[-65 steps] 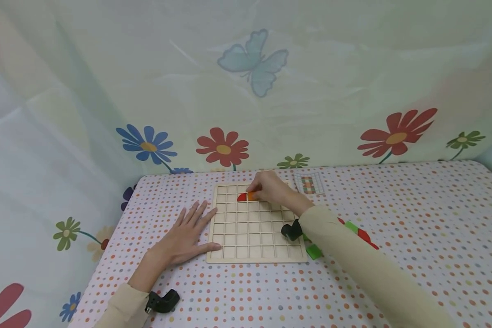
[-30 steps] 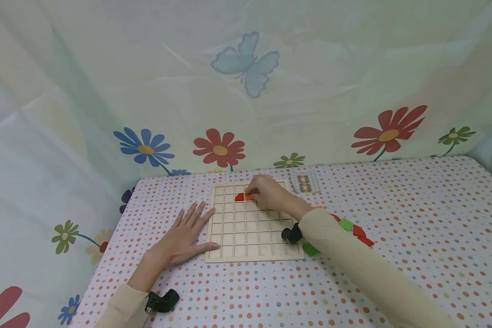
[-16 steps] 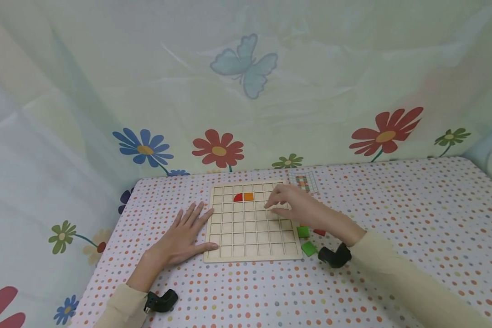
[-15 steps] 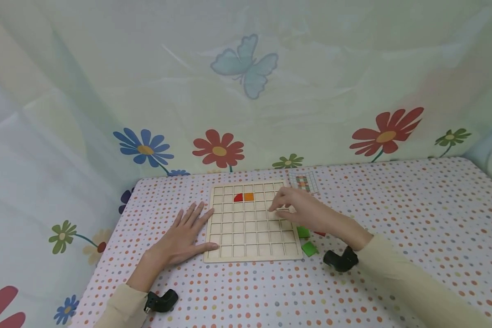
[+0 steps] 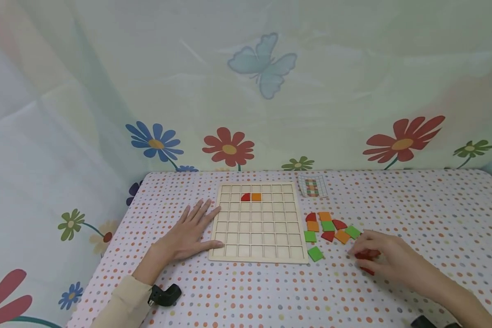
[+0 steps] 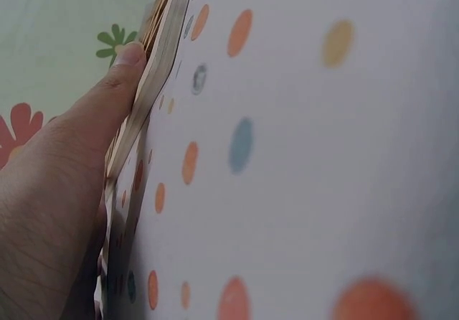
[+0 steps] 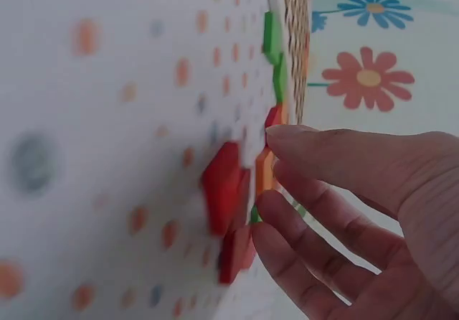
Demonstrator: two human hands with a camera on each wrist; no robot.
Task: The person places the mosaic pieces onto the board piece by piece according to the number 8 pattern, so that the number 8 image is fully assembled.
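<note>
A wooden grid board point(image 5: 257, 222) lies on the dotted tablecloth. Two tiles sit in its second row from the back: a red quarter-round tile point(image 5: 246, 197) and, just right of it, an orange square tile point(image 5: 256, 197). My left hand point(image 5: 187, 234) rests spread at the board's left edge, its thumb point(image 6: 122, 72) on the frame. To the right of the board, my right hand point(image 5: 383, 254) hovers with bent, parted fingers over red tiles point(image 7: 228, 191) at the near end of a loose group. In the right wrist view, nothing is between its thumb and fingers.
Several loose tiles lie right of the board, among them a green square point(image 5: 315, 253), an orange square point(image 5: 342, 236) and a red quarter-round point(image 5: 339, 224). A pattern card point(image 5: 313, 186) lies behind them. A flowered curtain point(image 5: 332, 91) hangs behind the table.
My right hand has let go of the orange square tile in the board and moved right and nearer, to the red tiles. The left hand stays at the board's edge.
</note>
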